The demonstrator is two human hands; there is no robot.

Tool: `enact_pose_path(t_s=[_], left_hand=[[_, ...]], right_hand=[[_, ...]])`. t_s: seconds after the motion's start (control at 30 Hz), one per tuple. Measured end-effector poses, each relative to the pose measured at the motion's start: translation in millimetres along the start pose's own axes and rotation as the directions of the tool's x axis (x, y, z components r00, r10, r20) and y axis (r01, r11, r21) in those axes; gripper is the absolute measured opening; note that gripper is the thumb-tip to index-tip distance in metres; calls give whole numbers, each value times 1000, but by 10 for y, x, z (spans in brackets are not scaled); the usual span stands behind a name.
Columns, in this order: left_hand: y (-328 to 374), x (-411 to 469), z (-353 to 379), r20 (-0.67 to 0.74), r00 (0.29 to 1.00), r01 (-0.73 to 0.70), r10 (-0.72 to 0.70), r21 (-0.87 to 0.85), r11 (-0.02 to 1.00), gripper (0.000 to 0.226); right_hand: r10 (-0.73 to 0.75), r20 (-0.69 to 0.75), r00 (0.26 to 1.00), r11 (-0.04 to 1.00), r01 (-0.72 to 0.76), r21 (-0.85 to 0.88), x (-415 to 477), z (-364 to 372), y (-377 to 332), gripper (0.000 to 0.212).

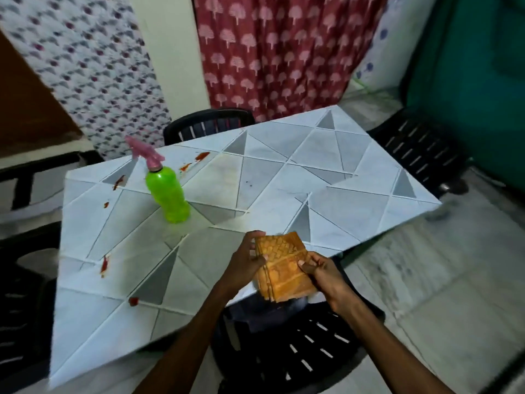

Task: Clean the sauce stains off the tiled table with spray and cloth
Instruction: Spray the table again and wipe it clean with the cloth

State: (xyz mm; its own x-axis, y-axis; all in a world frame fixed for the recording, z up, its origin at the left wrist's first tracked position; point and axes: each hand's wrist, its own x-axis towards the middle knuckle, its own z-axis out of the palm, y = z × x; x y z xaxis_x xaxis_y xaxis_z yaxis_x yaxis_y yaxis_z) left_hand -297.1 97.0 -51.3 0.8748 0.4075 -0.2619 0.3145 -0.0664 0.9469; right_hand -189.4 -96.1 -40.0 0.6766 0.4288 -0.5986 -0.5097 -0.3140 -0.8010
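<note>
A counter topped with white and grey triangular tiles (284, 172) fills the middle of the view, and the cleaning of it is judged to be hardly begun. A bright green plastic spray bottle with a pink trigger head (167, 194) is stood upright on it, touched by neither hand, and no wet patch or wiped streak can be made out on the tiles around it. Red sauce stains are seen on several sides of the bottle: two smears just beyond it to the right (202, 156), two to its left (119, 182), and two more well nearer than it on the left (104, 265). All of them are thus left to be sprayed and wiped. A folded orange patterned cloth (284, 268) is held well apart from the bottle, nearer than it and to its right, over the near edge of the counter; whether the tiles are touched by it cannot be told. The cloth is grasped on both sides. By the left hand (244, 265) its left edge is clasped, the grip curved round the folded layers with the fingertips at the upper corner. By the right hand (324, 275) its right edge is pinched between thumb and fingers. Neither grip is released, and nothing else is held.
</note>
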Motion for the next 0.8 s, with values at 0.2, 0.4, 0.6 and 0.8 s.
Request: enact_pose_path(t_s=[0.2,0.4,0.6,0.8], left_hand=[[103,840,579,15,998,-61,59,148,987,53],[151,1621,1068,24,995,-103,100,258,961,44],[184,2063,1270,58,998,16,-38,340,940,69],[26,2050,1172,59,998,-13,-30,617,786,64]], right_hand=[[25,-150,988,999,-32,-41,597,-620,-49,33],[-52,-317,947,997,32,-68,1371,-1077,-90,34],[-108,-388,915,966,3,-260,1596,-1142,-296,35],[-295,-329,897,727,-12,-686,1542,-1089,-211,44]])
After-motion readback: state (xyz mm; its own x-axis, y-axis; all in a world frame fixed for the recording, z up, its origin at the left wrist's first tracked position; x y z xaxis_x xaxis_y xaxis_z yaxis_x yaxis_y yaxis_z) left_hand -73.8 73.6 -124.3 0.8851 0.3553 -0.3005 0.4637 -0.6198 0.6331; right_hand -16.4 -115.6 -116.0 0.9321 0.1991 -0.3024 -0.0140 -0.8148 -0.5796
